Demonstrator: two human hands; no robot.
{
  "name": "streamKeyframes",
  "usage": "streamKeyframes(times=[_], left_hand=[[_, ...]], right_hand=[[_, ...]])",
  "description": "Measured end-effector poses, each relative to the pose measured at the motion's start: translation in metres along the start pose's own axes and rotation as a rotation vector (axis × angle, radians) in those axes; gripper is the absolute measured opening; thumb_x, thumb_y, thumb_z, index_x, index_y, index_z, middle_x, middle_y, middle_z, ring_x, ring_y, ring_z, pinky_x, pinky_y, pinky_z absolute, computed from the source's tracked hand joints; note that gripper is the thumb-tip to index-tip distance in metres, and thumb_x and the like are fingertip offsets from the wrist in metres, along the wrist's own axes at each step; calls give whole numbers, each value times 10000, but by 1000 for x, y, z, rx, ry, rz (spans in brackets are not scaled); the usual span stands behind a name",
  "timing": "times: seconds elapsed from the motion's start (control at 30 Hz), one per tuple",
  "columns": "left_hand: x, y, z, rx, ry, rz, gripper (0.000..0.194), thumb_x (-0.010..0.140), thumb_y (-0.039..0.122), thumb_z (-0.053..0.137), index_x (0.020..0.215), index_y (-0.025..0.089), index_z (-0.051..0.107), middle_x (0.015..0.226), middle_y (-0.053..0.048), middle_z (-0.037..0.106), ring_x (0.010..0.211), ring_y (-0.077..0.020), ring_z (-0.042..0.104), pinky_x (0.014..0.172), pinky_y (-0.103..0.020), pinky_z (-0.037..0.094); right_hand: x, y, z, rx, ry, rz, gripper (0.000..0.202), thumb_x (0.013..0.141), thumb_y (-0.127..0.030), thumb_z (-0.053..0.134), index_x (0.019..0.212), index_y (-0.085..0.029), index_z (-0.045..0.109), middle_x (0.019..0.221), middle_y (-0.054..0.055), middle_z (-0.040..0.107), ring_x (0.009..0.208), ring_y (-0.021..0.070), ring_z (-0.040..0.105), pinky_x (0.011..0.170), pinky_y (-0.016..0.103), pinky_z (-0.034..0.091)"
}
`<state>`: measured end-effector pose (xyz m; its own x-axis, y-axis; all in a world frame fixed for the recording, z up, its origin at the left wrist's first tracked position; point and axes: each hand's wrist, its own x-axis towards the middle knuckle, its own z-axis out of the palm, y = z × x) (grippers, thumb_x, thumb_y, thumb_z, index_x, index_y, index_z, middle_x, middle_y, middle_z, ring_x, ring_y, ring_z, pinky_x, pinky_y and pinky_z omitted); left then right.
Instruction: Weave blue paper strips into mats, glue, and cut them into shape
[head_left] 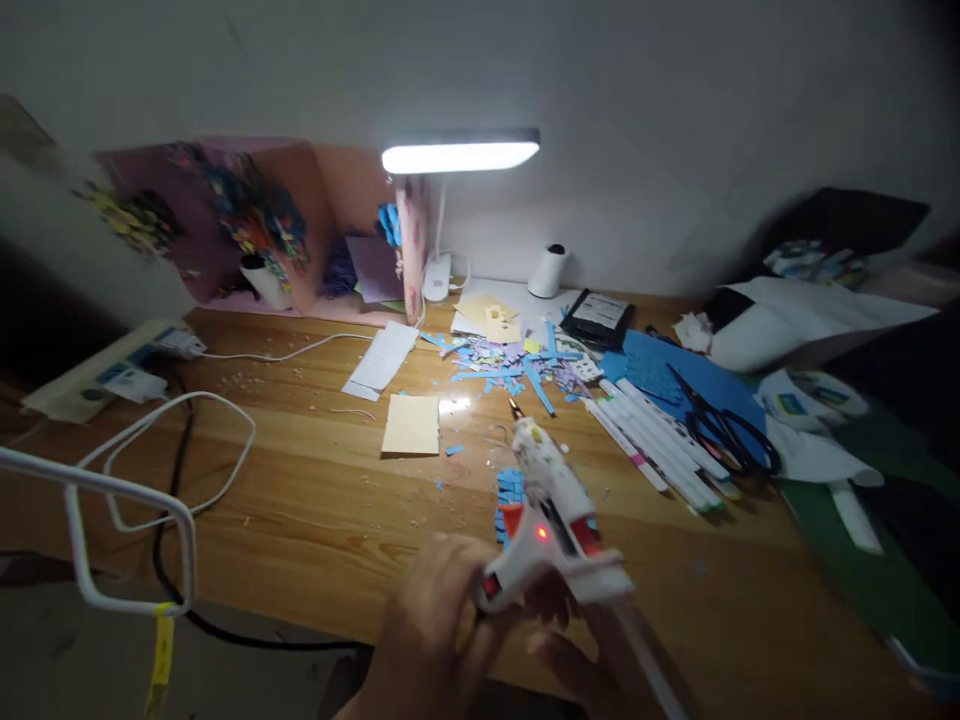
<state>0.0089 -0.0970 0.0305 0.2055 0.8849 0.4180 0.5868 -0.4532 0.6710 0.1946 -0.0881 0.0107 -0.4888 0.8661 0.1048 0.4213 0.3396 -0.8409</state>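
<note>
A white hot glue gun with a red trigger and a lit red light is tilted over the table, its nozzle pointing away from me. My left hand is closed at the bottom of its handle, beside the switch. Under the rear of the gun, my right hand has its fingers curled against the body, partly hidden by it. A clear glue stick sticks out of the back. Beneath the gun lies a fringed blue paper piece, partly covered.
A cream paper square and paper scraps lie ahead. Markers and black scissors are on the right. A lamp shines above. A pink box, a power strip and a white frame are left.
</note>
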Motion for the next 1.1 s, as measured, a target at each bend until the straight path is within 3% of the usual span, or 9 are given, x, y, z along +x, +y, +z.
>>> streamKeyframes(times=[0.13,0.23,0.37,0.5,0.77,0.9,0.97,1.0,1.1], left_hand=[[12,-54,-43,303,145,-285,189,902,358,424,936,214,541,837,-68,642,758,-203,614,623,-292,499],[20,-105,-81,626,163,-580,244,906,349,384,996,189,545,998,-109,646,870,-243,628,701,-335,503],[20,-155,-122,776,180,-670,316,878,289,360,1048,92,541,1179,-203,554,1120,-313,518,893,-407,436],[17,-171,-142,899,107,-684,377,860,323,358,1048,55,547,1190,-231,519,1123,-345,495,927,-423,400],[17,-161,-140,1111,12,-726,413,864,388,330,892,55,573,961,-255,569,967,-391,552,815,-454,430],[29,-143,-136,1180,44,-747,459,839,369,355,1009,-27,512,1012,-313,524,935,-437,540,728,-483,442],[48,-127,-121,1193,117,-717,566,839,393,355,1169,-66,383,1126,-343,451,952,-458,519,701,-513,438],[60,-117,-107,1115,104,-561,552,852,394,364,1199,-35,375,1166,-314,445,997,-442,503,743,-518,432],[95,-85,-49,804,-90,-219,276,894,324,381,1025,140,538,1035,-112,565,1002,-259,531,866,-375,427]], right_hand=[[24,-15,-16,-152,-50,-175,399,853,-255,522,1245,-298,460,778,22,648,666,181,622,608,275,496],[29,-7,-33,-221,-42,-143,298,877,-250,483,1168,-298,522,705,-9,622,611,155,600,580,259,459],[47,18,-67,-270,-101,-108,215,878,-304,489,1048,-239,604,660,-4,599,571,147,567,592,275,444],[64,42,-91,-287,-51,-45,204,907,-317,433,931,-206,603,776,35,638,685,167,597,626,286,462],[56,66,-90,-230,-2,-87,196,907,-267,423,822,-208,589,785,39,646,753,183,612,680,300,475],[53,67,-95,-254,-8,-116,169,904,-265,454,862,-192,600,796,58,644,741,182,594,684,317,466],[52,67,-98,-258,-31,-134,154,896,-267,490,856,-186,615,767,55,628,704,170,568,668,315,456],[51,66,-100,-252,-63,-150,138,887,-260,513,866,-182,625,775,55,623,728,170,562,682,314,453],[49,62,-103,-198,-229,-205,125,835,-290,604,797,-181,655,829,52,598,819,169,548,732,301,450]])
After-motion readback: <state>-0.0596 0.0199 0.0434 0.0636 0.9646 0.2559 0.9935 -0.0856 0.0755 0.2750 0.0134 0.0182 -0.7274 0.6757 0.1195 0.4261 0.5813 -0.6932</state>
